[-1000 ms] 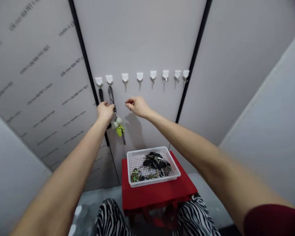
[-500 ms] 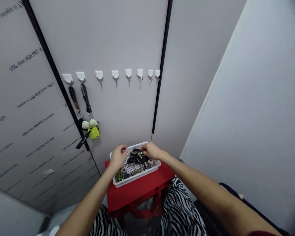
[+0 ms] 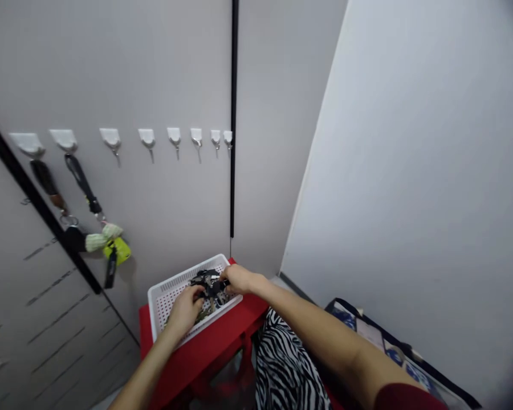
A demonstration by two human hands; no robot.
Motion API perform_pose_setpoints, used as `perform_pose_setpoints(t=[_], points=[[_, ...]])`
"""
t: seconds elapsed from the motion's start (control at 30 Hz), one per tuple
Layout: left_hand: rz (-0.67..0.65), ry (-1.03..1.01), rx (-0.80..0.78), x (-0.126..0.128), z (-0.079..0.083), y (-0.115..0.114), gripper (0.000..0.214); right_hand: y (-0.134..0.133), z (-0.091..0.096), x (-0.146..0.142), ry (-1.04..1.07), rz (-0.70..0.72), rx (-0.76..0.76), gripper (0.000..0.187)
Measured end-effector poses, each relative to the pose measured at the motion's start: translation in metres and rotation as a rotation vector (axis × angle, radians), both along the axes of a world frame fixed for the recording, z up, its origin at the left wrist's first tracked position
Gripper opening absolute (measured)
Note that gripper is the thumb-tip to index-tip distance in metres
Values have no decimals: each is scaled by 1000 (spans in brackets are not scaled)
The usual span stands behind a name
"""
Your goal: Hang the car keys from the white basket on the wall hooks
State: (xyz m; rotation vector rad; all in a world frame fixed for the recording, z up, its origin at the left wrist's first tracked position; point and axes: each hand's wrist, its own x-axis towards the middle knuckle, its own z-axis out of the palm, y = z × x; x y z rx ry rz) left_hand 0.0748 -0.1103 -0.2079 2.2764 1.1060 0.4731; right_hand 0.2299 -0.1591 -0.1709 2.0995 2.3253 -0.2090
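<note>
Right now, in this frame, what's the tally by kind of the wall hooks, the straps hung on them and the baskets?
White wall hooks: 8
Black straps hung on hooks: 2
White basket: 1
Total: 11
Left out: the dark pieces heaped in the basket, which overlap too much to count.
</note>
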Motion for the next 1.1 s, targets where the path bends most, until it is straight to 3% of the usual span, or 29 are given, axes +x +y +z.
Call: perform_pose_setpoints(t=[0.23, 0.57, 0.8, 0.97, 1.1], points=[[-32, -65, -60, 7, 4, -1, 23, 0, 5, 15, 83, 18, 8, 22], [-77, -237, -32, 21, 16, -14, 29, 8, 15, 21, 447, 69, -28, 9], [5, -551, -349, 27, 3, -3, 35, 23, 31, 16, 887, 54, -45, 15], [0, -840, -615, 31, 18, -1, 27, 28, 32, 11, 1123, -47, -30, 18], [27, -887, -677, 31, 30, -3, 30, 32, 25, 1, 1284, -132, 5, 20]])
